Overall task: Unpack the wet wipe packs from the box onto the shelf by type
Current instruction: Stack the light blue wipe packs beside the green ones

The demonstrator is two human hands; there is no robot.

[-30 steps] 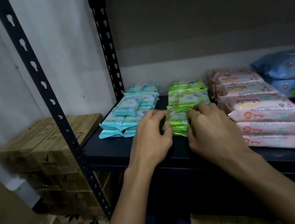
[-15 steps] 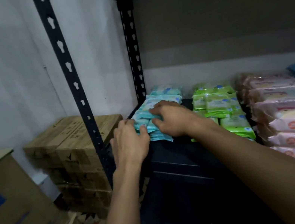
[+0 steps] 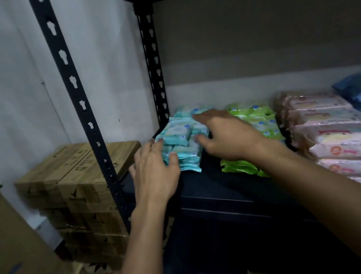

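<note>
While the left hand (image 3: pixel 155 177) presses the teal packs (image 3: pixel 179 142) from the side with straight fingers, the right hand (image 3: pixel 228 138) rests on top, fingers spread wide, on the shelf (image 3: pixel 216 193)

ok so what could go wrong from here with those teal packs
1. The teal packs sit loosely heaped at the shelf's left end by the open side; a push from the right hand could slide some off toward the cardboard boxes.
2. The left hand steadies only the front corner, so packs at the back may topple.
3. The right forearm crosses just over the green packs and might drag the front ones off the edge.
</note>
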